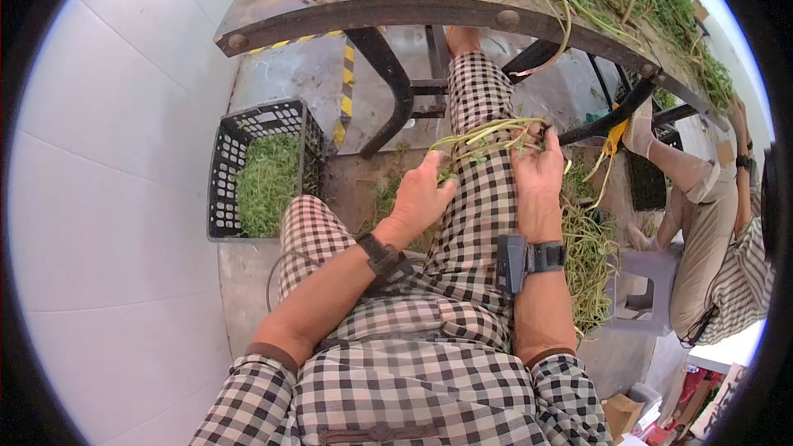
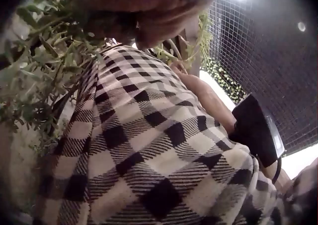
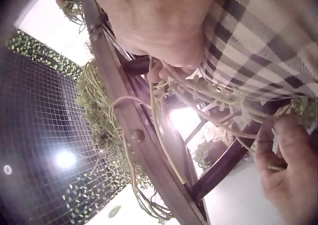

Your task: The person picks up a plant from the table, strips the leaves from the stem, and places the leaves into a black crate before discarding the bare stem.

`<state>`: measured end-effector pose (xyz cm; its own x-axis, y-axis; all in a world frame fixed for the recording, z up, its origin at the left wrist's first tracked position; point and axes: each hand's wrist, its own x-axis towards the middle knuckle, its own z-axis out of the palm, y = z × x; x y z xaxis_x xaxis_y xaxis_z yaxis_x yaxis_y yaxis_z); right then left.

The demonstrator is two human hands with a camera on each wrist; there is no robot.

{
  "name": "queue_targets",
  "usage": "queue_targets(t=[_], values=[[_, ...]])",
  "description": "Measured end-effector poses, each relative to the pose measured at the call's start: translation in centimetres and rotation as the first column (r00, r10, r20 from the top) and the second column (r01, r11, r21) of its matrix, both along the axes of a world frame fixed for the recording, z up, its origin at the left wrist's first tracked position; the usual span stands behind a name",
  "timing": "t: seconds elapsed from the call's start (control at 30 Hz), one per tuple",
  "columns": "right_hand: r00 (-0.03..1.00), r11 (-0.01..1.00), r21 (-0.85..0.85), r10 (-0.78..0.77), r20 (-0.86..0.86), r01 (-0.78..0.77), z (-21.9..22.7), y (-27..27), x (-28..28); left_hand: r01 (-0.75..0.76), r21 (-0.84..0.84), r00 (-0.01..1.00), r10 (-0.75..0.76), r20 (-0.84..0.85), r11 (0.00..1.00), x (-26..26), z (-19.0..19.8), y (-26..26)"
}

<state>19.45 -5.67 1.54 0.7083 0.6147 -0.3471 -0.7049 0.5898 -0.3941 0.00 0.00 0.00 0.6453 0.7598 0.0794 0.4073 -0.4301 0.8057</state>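
Observation:
A few long, pale green vegetable stems with small leaves (image 1: 496, 127) stretch between both hands over the checked trouser leg. My right hand (image 1: 538, 163) pinches them at one end, fingertips curled round the stalks. At the other end my left hand (image 1: 423, 196) holds the bunch; in the right wrist view its thumb and finger (image 3: 292, 140) close on the stems. Leafy sprigs (image 2: 47, 61) hang beside the left hand in the left wrist view, where the palm fills the top edge. Each wrist wears a strapped dark device.
A black crate (image 1: 213, 190) of cut greens stands at left. Ahead is a wooden table (image 1: 372, 12) heaped with leafy stems, on dark curved legs. Stalks (image 1: 588, 268) lie piled on the floor at right, near a grey stool (image 1: 648, 281) and another seated person.

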Motion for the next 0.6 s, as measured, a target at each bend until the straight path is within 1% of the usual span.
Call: queue_targets(t=[0.07,0.17,0.27,0.37,0.47,0.57,0.6], values=[[1.0,0.999,-0.029,-0.021,-0.009,0.02,0.6,-0.1,-0.3,-0.063,-0.07,0.997,0.066,0.035,0.996,0.2,0.1,0.0],[1.0,1.0,0.009,-0.017,-0.019,0.017,0.9,-0.2,-0.9,-0.029,-0.003,1.0,0.029,-0.004,1.0,0.3,-0.5,0.5],[0.999,0.999,-0.022,-0.042,-0.033,0.041,1.0,0.0,-0.7,0.081,-0.029,0.99,-0.084,-0.112,0.996,0.5,-1.1,0.7],[1.0,1.0,-0.025,-0.014,0.007,0.015,0.5,-0.2,-0.5,0.125,0.032,0.989,-0.122,-0.081,0.992,-0.2,-0.9,0.7],[1.0,0.998,-0.056,-0.011,0.022,0.012,1.3,0.0,-1.2,0.159,0.079,0.977,-0.145,-0.154,0.984,-1.0,0.4,0.5],[0.996,0.995,-0.063,-0.078,-0.041,0.076,0.7,0.2,-0.7,0.127,0.061,0.992,-0.125,-0.034,0.99,-1.3,0.2,0.5],[0.997,0.994,-0.079,-0.073,-0.016,0.071,1.1,0.2,-0.9,0.094,0.022,0.995,-0.094,0.015,0.995,-1.4,0.2,0.6]])
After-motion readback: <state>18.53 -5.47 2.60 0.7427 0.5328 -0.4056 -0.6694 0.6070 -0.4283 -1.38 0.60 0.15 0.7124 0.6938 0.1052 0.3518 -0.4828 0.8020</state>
